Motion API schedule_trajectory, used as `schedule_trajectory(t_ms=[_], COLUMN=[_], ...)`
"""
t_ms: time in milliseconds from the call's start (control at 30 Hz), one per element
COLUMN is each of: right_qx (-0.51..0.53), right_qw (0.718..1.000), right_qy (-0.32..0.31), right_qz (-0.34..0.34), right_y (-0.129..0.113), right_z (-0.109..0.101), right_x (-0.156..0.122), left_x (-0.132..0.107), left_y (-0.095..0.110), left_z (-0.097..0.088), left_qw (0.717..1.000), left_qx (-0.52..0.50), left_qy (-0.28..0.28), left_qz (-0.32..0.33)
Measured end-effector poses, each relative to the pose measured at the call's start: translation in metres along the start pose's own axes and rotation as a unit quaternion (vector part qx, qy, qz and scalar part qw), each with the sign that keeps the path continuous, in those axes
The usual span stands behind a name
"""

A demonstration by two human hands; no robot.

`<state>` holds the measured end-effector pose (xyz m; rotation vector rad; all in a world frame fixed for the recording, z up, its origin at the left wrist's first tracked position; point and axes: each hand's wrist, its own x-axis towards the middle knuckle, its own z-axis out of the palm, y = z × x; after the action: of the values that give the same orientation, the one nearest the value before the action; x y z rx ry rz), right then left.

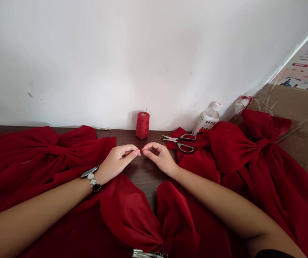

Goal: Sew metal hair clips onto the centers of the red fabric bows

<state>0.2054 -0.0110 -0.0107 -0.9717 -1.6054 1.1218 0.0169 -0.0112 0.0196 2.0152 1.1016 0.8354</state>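
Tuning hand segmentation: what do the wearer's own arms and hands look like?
Both the left hand and right hand are ungloved. The left wrist wears a dark, watch-like piece with silvery links. Right wrist: nothing visible. Forearms uncovered; a black sleeve edges in on the right arm.

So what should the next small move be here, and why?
Probably ease the left hand and right hand slightly apart, without loosening either pinch. They nearly meet at something thin, too small to identify; a gentle pull might show whether it is thread like that on the red spool.
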Motion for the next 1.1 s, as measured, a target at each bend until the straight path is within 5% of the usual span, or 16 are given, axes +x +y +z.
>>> schedule_trajectory(t_ms=[833,967,1100], right_qx=[-0.033,-0.02,-0.028], right_qw=[0.998,0.998,0.996], right_qy=[0.017,0.034,0.005], right_qz=[-0.044,-0.057,-0.083], right_y=[0.002,0.003,-0.01], right_z=[-0.001,-0.003,0.005], right_x=[-0.001,0.001,0.01], left_x=[0.0,0.002,-0.001], left_y=[-0.003,0.017,0.056], left_z=[-0.002,-0.027,-0.072], left_qw=[0.999,0.999,0.966], left_qx=[0.023,-0.02,-0.23], left_qy=[-0.035,0.022,0.117], left_qz=[0.026,0.035,0.029])
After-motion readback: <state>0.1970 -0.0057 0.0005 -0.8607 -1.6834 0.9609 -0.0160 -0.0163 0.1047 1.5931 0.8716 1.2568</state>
